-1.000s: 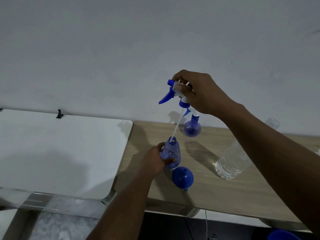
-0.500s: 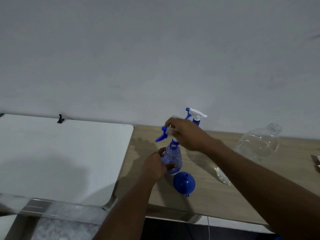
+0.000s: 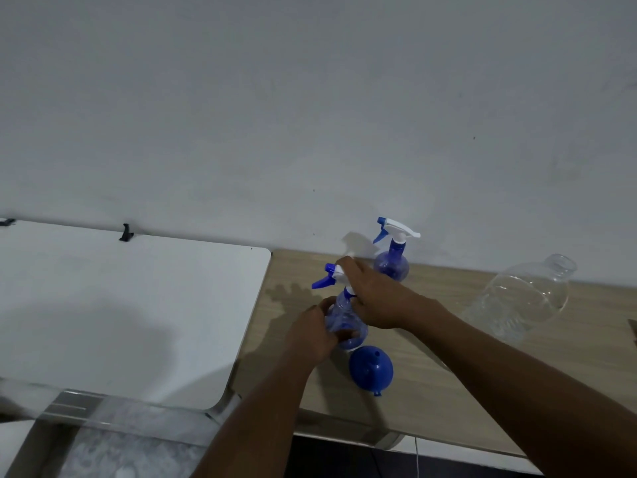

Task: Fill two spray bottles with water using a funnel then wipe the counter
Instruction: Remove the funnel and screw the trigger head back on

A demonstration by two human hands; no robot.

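Left hand grips the near spray bottle body; right hand grasps its trigger head beside the funnel.

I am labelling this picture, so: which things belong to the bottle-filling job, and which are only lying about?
Job: near blue translucent spray bottle, held by left hand and right hand; far blue spray bottle; blue plastic funnel; clear plastic water bottle; wooden counter.
Lying about: white tabletop; small black clip.

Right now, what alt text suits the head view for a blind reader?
Left hand holds a blue spray bottle on a counter; right hand grips its trigger head. A funnel, second spray bottle and clear bottle sit nearby.
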